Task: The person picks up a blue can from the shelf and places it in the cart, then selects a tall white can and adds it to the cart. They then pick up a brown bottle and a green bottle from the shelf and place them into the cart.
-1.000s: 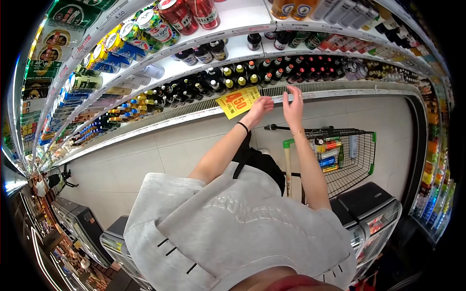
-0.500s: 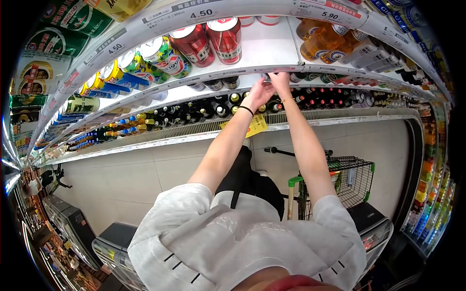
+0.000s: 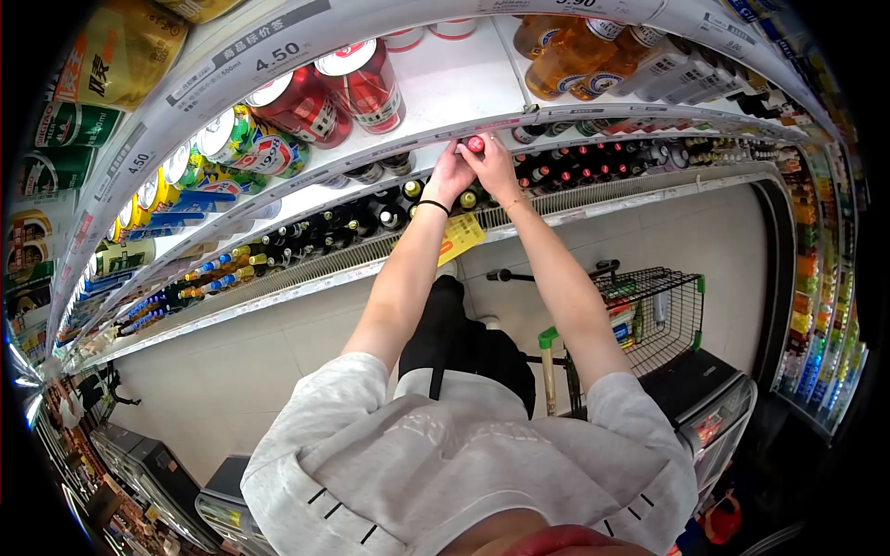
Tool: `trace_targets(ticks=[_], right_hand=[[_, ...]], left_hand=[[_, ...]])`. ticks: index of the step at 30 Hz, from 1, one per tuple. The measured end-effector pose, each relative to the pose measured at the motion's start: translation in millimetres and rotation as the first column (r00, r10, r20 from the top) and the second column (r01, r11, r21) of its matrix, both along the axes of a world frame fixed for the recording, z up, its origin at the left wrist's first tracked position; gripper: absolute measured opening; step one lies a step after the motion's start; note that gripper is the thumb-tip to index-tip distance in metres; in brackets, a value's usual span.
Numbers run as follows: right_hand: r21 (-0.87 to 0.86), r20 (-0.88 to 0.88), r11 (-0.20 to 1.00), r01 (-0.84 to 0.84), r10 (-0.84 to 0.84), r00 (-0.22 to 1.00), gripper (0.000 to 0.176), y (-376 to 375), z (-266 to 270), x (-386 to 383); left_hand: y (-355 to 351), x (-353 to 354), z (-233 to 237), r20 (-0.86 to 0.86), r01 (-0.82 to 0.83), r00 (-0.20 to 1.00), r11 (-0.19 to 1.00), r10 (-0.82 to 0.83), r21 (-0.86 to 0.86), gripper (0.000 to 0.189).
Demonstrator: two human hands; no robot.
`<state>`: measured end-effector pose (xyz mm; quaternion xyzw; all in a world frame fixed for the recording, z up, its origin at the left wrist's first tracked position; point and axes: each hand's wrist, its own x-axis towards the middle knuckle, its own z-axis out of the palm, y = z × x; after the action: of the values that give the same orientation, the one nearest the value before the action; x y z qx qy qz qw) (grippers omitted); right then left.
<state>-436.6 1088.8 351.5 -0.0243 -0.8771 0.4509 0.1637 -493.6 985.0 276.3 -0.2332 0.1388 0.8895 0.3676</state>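
My left hand (image 3: 451, 176) and my right hand (image 3: 495, 170) meet at the lower shelf edge, fingers curled close together. Between them shows the round red cap (image 3: 476, 144) of a bottle; my hands and the shelf hide its body. Both hands appear closed around this red-capped bottle. Just above are red cans (image 3: 362, 85) on the white shelf (image 3: 445, 79). Below my hands stand rows of dark bottles (image 3: 579, 167) with red caps, and a yellow tag (image 3: 460, 239) hangs at the bottom shelf.
To my right stands a black wire shopping cart (image 3: 654, 310) with green corners and some goods inside. Amber bottles (image 3: 565, 60) stand at the upper right, and colourful cans (image 3: 250, 144) at the left. Dark-topped bins (image 3: 153, 473) are behind on the left.
The red cap has come into view between my hands, which have turned and stayed close together. The view has shifted, so shelves and cans appear further left.
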Motion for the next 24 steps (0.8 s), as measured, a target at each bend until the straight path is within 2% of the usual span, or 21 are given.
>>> trace_targets(ticks=[1,2,3,4,5,6,7,9,11,12,14,15,17,20,22,23,24], right_hand=[[-0.001,0.0,1.0,0.003,-0.003,1.0,0.032,0,4,5],[-0.023,-0.075,1.0,-0.009,0.007,0.997,0.031,-2,7,10],[-0.043,-0.151,0.999,-0.021,0.014,0.988,0.031,-4,9,15],[-0.002,-0.196,1.0,-0.01,0.009,0.981,0.03,-4,12,21],[-0.006,-0.193,1.0,-0.004,0.003,0.981,0.03,-5,14,29],[-0.01,-0.217,1.0,0.01,-0.012,0.976,0.03,-4,20,36],[-0.011,-0.244,1.0,0.024,-0.026,0.969,0.03,-4,27,44],[-0.015,-0.259,0.999,0.039,-0.042,0.965,0.029,-4,43,62],[-0.182,-0.28,0.979,0.09,-0.139,0.95,0.029,-3,61,79],[-0.308,-0.228,0.942,0.135,-0.211,0.95,0.027,-3,71,91],[-0.383,-0.23,0.901,0.202,-0.305,0.924,0.025,5,97,111],[-0.426,-0.232,0.879,0.216,-0.337,0.912,0.023,13,102,121],[-0.619,-0.214,0.766,0.175,-0.379,0.9,0.018,24,134,143],[-0.741,-0.172,0.656,0.143,-0.391,0.904,0.012,49,180,178],[-0.846,-0.112,0.514,0.144,-0.435,0.894,0.013,62,205,201],[-0.891,-0.106,0.439,0.116,-0.45,0.887,0.013,68,217,212],[-0.922,-0.061,0.367,0.123,-0.452,0.89,0.017,74,229,224]], left_hand=[[-3,3,-6,0.013,0.018,1.0,0.997,-0.019,0.072,0.05],[-8,6,-12,0.027,0.035,0.999,0.989,-0.04,0.141,0.046],[-11,9,-10,0.028,0.038,0.999,0.99,-0.043,0.136,0.046],[-15,13,-8,0.001,0.069,0.997,0.969,-0.072,0.238,0.044],[-17,17,-6,-0.028,0.104,0.995,0.936,-0.1,0.337,0.042],[-17,19,-2,-0.002,0.131,0.99,0.928,-0.139,0.348,0.04],[-16,22,4,-0.001,0.138,0.989,0.928,-0.146,0.346,0.04],[-11,31,22,-0.022,0.178,0.984,0.962,-0.177,0.205,0.043],[-5,47,45,-0.017,0.178,0.984,0.967,-0.178,0.18,0.045],[-3,55,51,-0.028,0.208,0.978,0.968,-0.206,0.138,0.046],[-1,79,82,-0.032,0.313,0.95,0.948,-0.312,0.065,0.049],[-2,95,101,-0.088,0.352,0.934,0.935,-0.347,0.046,0.053],[-7,119,136,-0.135,0.444,0.895,0.877,-0.425,0.182,0.058],[-2,153,177,-0.191,0.549,0.835,0.8,-0.516,0.242,0.061],[4,180,205,-0.201,0.605,0.796,0.748,-0.571,0.272,0.06],[9,193,221,-0.2,0.62,0.774,0.656,-0.601,0.431,0.064],[12,210,234,-0.209,0.639,0.758,0.64,-0.618,0.426,0.067]])
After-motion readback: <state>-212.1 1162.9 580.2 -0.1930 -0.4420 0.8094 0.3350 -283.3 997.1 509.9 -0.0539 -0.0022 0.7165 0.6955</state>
